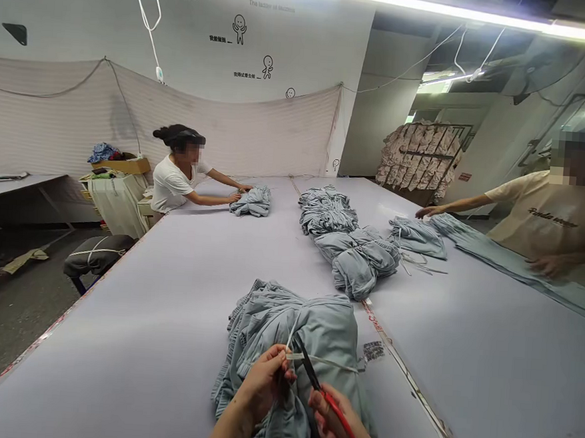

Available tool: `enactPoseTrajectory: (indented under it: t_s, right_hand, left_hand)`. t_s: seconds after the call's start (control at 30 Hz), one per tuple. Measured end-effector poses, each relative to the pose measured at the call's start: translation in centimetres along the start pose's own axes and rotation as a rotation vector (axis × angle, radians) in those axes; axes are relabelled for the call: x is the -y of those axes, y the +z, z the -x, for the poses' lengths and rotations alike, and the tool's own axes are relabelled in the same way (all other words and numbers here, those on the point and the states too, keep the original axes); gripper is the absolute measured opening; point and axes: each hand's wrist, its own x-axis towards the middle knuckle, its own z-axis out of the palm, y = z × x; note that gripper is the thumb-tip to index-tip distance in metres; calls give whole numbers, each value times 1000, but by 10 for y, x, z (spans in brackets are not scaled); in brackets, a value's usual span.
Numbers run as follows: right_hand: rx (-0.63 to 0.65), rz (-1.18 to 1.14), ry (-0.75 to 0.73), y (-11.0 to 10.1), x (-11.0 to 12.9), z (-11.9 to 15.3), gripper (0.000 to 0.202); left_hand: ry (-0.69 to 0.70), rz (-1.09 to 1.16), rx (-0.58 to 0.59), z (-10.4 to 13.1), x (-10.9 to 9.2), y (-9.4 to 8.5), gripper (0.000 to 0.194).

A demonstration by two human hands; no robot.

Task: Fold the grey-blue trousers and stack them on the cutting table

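A bundle of grey-blue garments (pixel 330 322) with gathered edges lies on the table before me, a narrow white tie strip (pixel 330 363) crossing its top. My left hand (pixel 266 380) pinches the strip near where its lengths meet. Red-handled scissors (pixel 339 416) are held in my right hand (pixel 333 425). Their dark blades point up and left over the bundle, close to the strip and my left fingertips. Whether the blades touch the strip I cannot tell. Part of the bundle is hidden behind my hands.
Several tied bundles (pixel 357 253) lie farther up the white table (pixel 165 317). A person (pixel 175 177) at the left handles another bundle (pixel 252 201). Across on the right, a second person (pixel 537 223) touches flat garments (pixel 510 257), with loose strips (pixel 420 261) nearby. A seam crosses the tabletop.
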Motion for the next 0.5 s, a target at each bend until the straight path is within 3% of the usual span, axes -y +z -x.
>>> enactPoseTrajectory:
  t_s: [0.1,0.23,0.5]
  right_hand:
    - [34,-26,-12,0,1,-1,60]
    - [-34,-90,-65,4,6,-6,62]
    - [4,-144,8,5,12,-8,60]
  left_hand:
    - [-11,-75,32,-2,1,-1,35]
    - [-21,-205,73,-6,4,-4,36]
    - [7,-333,64,-14,13,-5,41]
